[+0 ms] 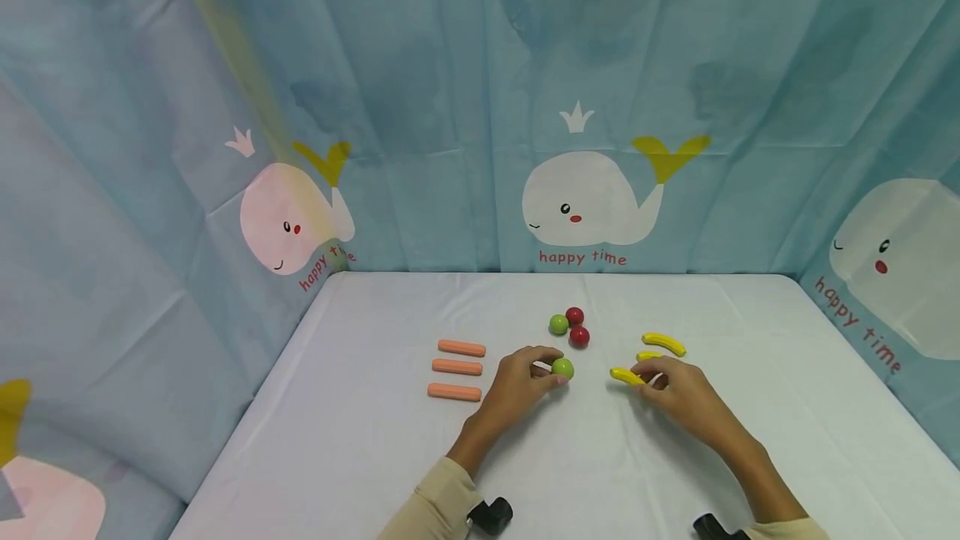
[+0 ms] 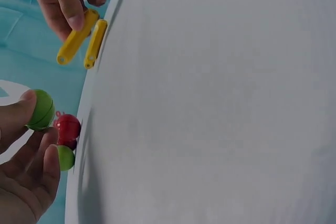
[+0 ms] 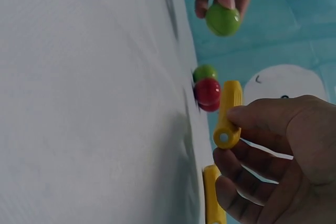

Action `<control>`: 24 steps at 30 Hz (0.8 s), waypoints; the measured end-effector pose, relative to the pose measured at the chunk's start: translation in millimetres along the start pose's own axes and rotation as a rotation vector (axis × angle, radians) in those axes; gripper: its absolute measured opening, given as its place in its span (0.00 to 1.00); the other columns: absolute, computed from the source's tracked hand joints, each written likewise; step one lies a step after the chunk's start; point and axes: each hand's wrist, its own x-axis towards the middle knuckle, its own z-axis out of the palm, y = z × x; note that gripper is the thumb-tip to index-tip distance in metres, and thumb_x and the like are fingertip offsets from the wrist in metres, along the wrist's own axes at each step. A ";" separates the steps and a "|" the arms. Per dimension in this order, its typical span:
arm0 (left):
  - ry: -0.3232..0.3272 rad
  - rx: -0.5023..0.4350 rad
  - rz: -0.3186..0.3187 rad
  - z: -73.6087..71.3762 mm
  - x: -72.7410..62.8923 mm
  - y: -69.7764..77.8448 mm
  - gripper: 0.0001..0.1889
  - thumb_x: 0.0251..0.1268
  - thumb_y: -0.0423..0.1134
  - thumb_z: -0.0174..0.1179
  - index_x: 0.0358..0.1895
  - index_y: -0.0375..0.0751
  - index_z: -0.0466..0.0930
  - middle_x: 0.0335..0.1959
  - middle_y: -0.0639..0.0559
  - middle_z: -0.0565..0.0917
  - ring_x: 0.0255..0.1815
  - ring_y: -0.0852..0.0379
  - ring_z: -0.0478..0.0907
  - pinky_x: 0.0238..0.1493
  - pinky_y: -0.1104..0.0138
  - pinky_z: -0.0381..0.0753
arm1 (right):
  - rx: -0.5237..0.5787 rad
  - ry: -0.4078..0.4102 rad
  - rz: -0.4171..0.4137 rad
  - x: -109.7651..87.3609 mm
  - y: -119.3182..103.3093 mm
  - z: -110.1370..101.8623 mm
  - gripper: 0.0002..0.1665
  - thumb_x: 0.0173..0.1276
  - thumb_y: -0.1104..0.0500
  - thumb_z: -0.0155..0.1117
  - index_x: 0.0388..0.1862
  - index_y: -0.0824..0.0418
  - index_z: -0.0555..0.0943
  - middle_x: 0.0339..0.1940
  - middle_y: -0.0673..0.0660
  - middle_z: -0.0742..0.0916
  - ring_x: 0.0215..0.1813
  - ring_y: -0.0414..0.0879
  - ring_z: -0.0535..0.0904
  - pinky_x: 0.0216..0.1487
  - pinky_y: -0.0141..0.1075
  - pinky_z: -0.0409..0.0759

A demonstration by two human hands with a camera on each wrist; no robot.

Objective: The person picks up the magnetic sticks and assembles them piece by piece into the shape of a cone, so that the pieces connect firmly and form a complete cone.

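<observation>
My left hand pinches a green ball between thumb and fingertips, in front of a small group of balls. That group is one green ball and two red balls. My right hand pinches a small yellow banana-shaped piece at one end; in the right wrist view the same yellow piece sits between thumb and fingers. Just behind that hand lie two more yellow pieces, one in full sight and one partly hidden by the hand.
Left of my left hand, three orange sausage-like sticks lie in a column on the white tabletop. A blue curtain printed with whales hangs behind and beside the table.
</observation>
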 end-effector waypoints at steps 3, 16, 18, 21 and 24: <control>-0.003 -0.019 0.008 3.6 -2.7 2.1 0.21 0.67 0.38 0.74 0.62 0.42 0.86 0.53 0.52 0.88 0.49 0.58 0.88 0.50 0.72 0.84 | 0.006 0.003 -0.004 -0.4 -1.1 3.0 0.16 0.68 0.65 0.73 0.54 0.65 0.88 0.47 0.56 0.91 0.45 0.47 0.84 0.42 0.39 0.84; -0.014 -0.051 -0.047 18.4 -5.8 1.8 0.20 0.65 0.39 0.76 0.60 0.41 0.88 0.53 0.53 0.88 0.47 0.62 0.88 0.48 0.73 0.85 | 0.068 0.001 -0.024 -3.5 -7.9 10.3 0.14 0.66 0.66 0.74 0.51 0.64 0.88 0.46 0.55 0.91 0.42 0.45 0.84 0.38 0.32 0.82; -0.016 -0.064 -0.052 20.0 -6.1 1.5 0.20 0.66 0.39 0.75 0.59 0.41 0.88 0.53 0.53 0.89 0.47 0.62 0.88 0.48 0.73 0.85 | 0.089 -0.011 -0.013 -3.3 -8.1 12.4 0.14 0.66 0.67 0.74 0.50 0.63 0.89 0.46 0.54 0.90 0.42 0.44 0.83 0.38 0.31 0.83; -0.023 -0.066 -0.058 22.4 -7.1 1.0 0.19 0.66 0.40 0.75 0.59 0.43 0.88 0.53 0.53 0.89 0.46 0.64 0.87 0.48 0.73 0.85 | 0.114 -0.034 -0.007 -2.9 -8.2 15.1 0.14 0.66 0.67 0.75 0.50 0.63 0.89 0.46 0.53 0.90 0.41 0.44 0.83 0.37 0.31 0.84; -0.033 -0.058 -0.062 24.4 -8.3 0.5 0.18 0.67 0.42 0.75 0.58 0.45 0.89 0.53 0.55 0.89 0.46 0.64 0.86 0.49 0.72 0.85 | 0.127 -0.051 0.008 -3.2 -8.2 17.4 0.13 0.66 0.66 0.76 0.50 0.63 0.89 0.45 0.53 0.90 0.40 0.44 0.83 0.36 0.32 0.83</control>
